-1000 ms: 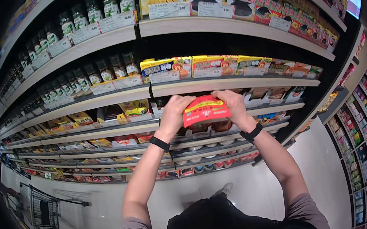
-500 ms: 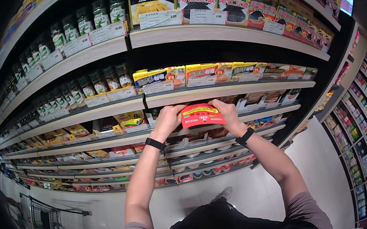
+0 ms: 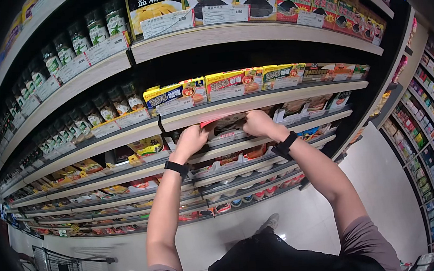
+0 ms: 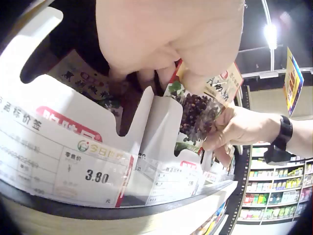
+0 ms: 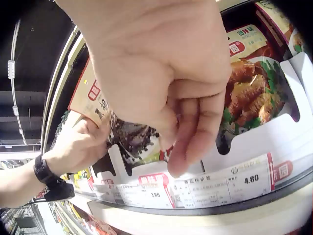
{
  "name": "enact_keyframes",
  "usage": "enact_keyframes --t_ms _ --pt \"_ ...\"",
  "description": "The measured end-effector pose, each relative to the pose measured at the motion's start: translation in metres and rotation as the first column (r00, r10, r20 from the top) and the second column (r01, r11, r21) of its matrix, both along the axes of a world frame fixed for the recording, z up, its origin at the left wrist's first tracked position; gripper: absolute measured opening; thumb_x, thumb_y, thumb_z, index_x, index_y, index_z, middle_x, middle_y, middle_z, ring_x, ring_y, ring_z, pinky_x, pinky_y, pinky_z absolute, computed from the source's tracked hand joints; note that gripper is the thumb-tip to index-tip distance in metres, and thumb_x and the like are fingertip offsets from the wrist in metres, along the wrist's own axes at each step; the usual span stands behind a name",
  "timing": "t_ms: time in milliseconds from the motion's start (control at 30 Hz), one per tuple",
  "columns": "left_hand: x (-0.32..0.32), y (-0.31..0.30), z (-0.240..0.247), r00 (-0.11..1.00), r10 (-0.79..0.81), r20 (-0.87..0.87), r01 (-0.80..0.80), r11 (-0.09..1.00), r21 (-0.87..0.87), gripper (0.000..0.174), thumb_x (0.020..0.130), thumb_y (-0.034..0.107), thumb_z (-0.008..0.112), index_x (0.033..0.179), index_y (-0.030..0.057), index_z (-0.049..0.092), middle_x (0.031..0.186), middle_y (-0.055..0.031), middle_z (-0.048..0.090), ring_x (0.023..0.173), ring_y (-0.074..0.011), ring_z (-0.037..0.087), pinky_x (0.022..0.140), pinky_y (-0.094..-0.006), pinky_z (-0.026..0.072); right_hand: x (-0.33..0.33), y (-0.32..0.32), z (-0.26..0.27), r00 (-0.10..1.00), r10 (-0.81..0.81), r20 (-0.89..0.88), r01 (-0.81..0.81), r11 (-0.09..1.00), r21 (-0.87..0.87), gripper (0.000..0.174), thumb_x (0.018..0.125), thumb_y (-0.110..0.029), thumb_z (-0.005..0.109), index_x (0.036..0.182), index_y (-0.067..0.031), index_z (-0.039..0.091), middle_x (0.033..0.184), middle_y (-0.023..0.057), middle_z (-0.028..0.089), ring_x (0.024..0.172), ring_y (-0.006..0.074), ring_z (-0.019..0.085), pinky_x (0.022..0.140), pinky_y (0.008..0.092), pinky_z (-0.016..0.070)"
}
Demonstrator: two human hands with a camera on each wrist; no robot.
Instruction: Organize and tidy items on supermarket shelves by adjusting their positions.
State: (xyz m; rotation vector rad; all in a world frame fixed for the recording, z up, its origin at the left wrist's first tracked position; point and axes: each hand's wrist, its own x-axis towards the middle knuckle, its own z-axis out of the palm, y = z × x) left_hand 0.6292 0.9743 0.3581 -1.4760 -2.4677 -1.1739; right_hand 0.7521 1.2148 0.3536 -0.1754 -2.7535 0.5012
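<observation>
Moving red packet [image 3: 212, 120]: now at the shelf [image 4: 122, 220], mostly hidden; shelving looks underway.
Left grip [image 3: 191, 141]: clamped on it.
Right grip [image 3: 259, 124]: likewise clamped.

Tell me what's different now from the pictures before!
The red packet moved forward, toward the shelf. Before, its big red side showed; now the head view shows just a red strip. The left hand and right hand moved forward too, and I can't see either let go. The curry boxes stayed put.
</observation>
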Motion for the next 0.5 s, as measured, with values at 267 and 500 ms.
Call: enact_keyframes --t_ms 267,500 --pt "0.002 0.009 0.018 0.998 0.043 -0.054 -0.054 0.974 -0.219 0.041 0.096 0.039 0.063 0.120 0.0059 0.067 0.107 -0.0250 0.069 0.103 -0.0437 0.064 0.086 -0.0450 0.0529 0.015 -0.026 0.026 0.998 0.067 0.012 -0.037 0.690 -0.723 0.021 0.095 -0.006 0.064 0.108 0.0083 0.069 0.084 0.0166 0.074 0.064 0.0151 0.069 0.056 0.0288 0.0553" --pt "-0.011 0.016 0.002 0.989 0.052 0.141 -0.049 0.998 -0.031 0.037 0.097 0.033 0.064 0.121 0.0051 0.068 0.112 -0.0161 0.072 0.107 -0.0298 0.068 0.092 -0.0384 0.0514 0.016 -0.034 0.020 0.995 -0.039 -0.088 -0.009 0.871 -0.491 0.027 0.093 -0.011 0.067 0.107 0.0114 0.066 0.077 0.0197 0.072 0.060 0.0251 0.071 0.063 0.0385 0.0564"
